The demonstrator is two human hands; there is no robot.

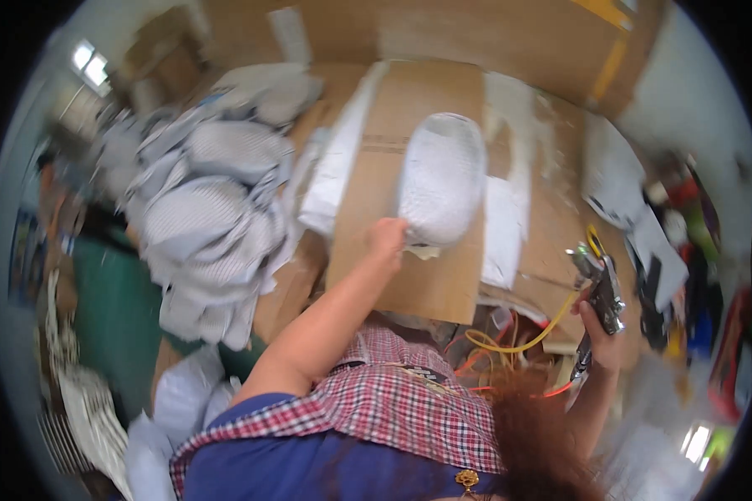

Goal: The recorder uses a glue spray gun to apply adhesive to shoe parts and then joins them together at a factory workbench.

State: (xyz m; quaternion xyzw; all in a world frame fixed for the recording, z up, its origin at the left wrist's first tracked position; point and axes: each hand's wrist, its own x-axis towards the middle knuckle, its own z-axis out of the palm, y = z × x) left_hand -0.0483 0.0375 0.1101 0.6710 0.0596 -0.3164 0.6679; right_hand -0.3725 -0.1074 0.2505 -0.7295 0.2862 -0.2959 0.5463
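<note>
A white oval foam-like pad [443, 179] with a rounded surface lies lengthwise on a brown cardboard sheet [418, 284]. At its near left edge, my left hand [386, 240] is closed on the rim; the fingertips are partly hidden and blurred. Off to the right, my right hand [602, 330] grips a metal spray gun [603, 288], held apart from the pad. A yellow hose [526, 346] and an orange hose [560, 389] run close to the gun.
Grey-white striped fabric covers [209, 217] are heaped on the left. White strips [503, 234] flank the cardboard. A cardboard wall [476, 33] stands behind. Pale sheets [614, 175] and assorted items crowd the right side. Plastic bags [184, 388] sit at the lower left.
</note>
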